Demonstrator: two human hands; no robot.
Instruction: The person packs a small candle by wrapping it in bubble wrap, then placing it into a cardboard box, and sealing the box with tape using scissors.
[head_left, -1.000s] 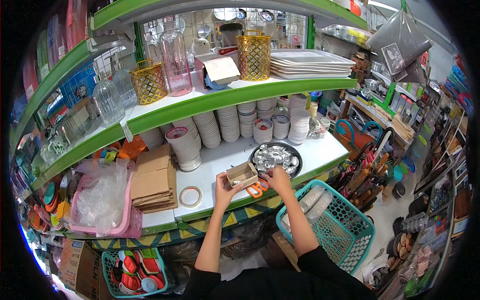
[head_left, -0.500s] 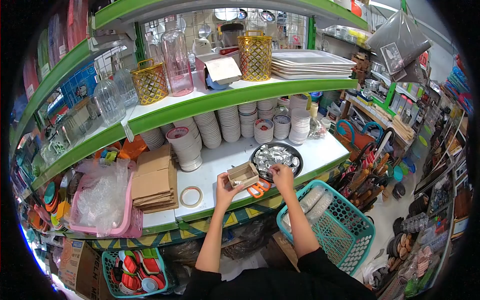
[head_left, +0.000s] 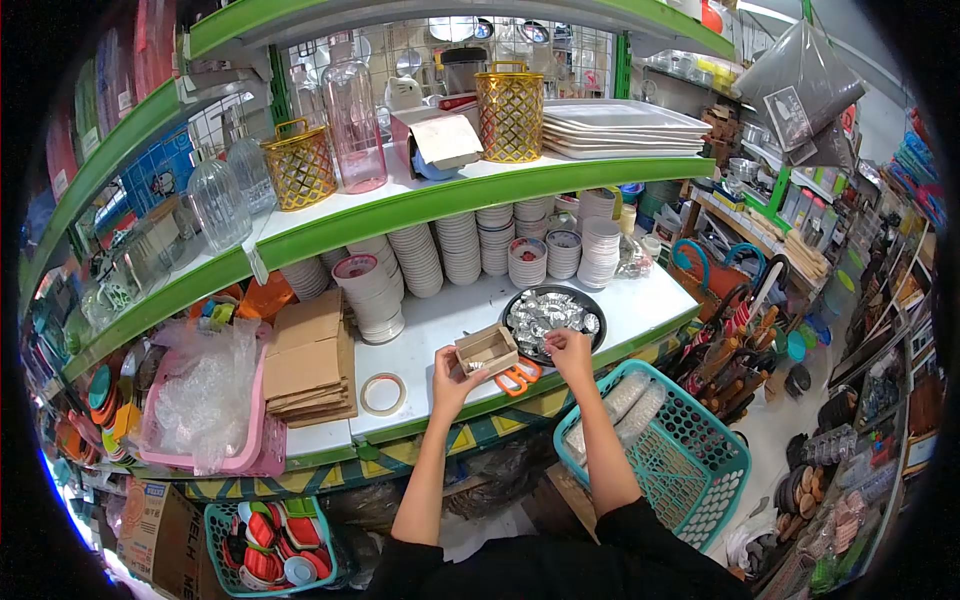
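My left hand [head_left: 452,380] grips a small open cardboard box [head_left: 488,352] by its left end, above the front of the white shelf. Something small and silvery lies inside the box. At the front rim of a dark round pan [head_left: 598,312], my right hand [head_left: 569,352] has its fingers pinched together; whether a piece is between them is too small to make out. Small shiny silver metal pieces [head_left: 545,312] fill the pan. Orange-handled scissors [head_left: 518,378] lie between the box and the pan, their blades hidden.
A tape roll [head_left: 382,394] and stacked flat cardboard [head_left: 308,355] lie to the left. Stacks of small bowls [head_left: 420,260] line the back. A teal basket [head_left: 690,500] stands front right, and a pink basket [head_left: 262,440] with bubble wrap stands left. A green-edged shelf [head_left: 480,195] overhangs.
My right hand has shifted slightly right and its fingers have turned at the pan's rim. My left hand and the cardboard box stay in place.
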